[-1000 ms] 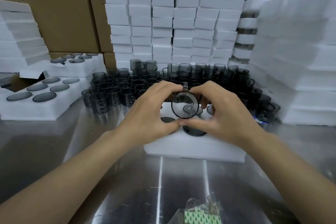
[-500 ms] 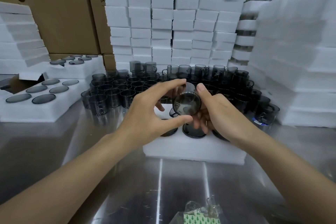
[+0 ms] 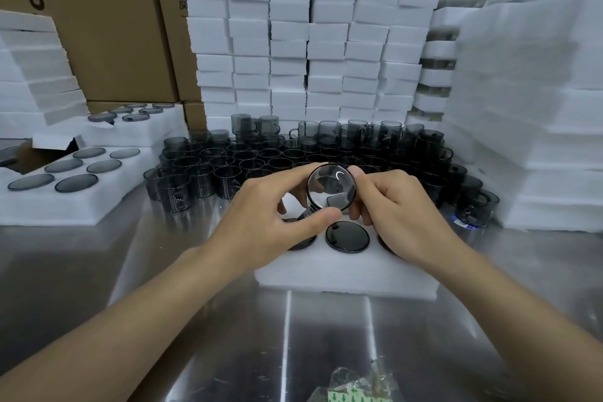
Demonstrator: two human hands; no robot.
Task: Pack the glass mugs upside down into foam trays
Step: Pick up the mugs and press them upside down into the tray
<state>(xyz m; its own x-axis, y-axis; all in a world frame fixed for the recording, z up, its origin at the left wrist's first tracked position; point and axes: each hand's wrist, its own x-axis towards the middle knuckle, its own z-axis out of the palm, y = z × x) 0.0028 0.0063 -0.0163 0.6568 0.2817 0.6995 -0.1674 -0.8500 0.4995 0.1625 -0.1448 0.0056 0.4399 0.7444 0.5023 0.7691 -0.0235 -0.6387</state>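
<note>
Shiny steel table (image 3: 156, 287) is carrying the near foam tray (image 3: 342, 274); above it, left hand (image 3: 270, 219) and right hand (image 3: 404, 212) are pinching one glass mug (image 3: 331, 188) by its sidewalls, probably light, slippery, breakable.

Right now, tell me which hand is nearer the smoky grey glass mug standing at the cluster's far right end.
Right. The right hand lies left of the smoky grey glass mug; the left hand is farther left.

Cardboard box (image 3: 98, 26) printed "0-P", cut off, green arrows on packet (image 3: 355, 390)
</note>
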